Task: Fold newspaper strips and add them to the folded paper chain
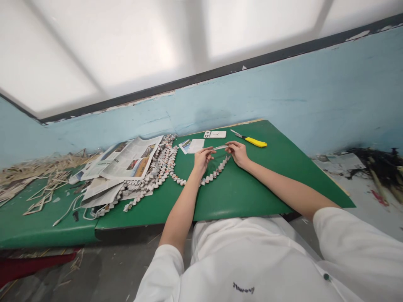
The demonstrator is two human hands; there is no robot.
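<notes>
Between my two hands a narrow folded paper strip [220, 147] is stretched level above the green table. My left hand [203, 159] pinches its left end, and my right hand [236, 152] has the other end between thumb and fingers. Below them a zigzag chain of folded paper [215, 175] curves over the table; its tip comes close under my right hand, and my left wrist hides part of it. The chain runs left into a heap of woven paper chains [163, 167].
Newspaper sheets [132, 157] lie over the heap. Cut paper pieces [192, 146], a white phone [215, 134] and a yellow-handled knife [255, 142] lie behind my hands on the green table [277, 176]. A white cable [67, 214] and wooden frames [47, 195] are at the left.
</notes>
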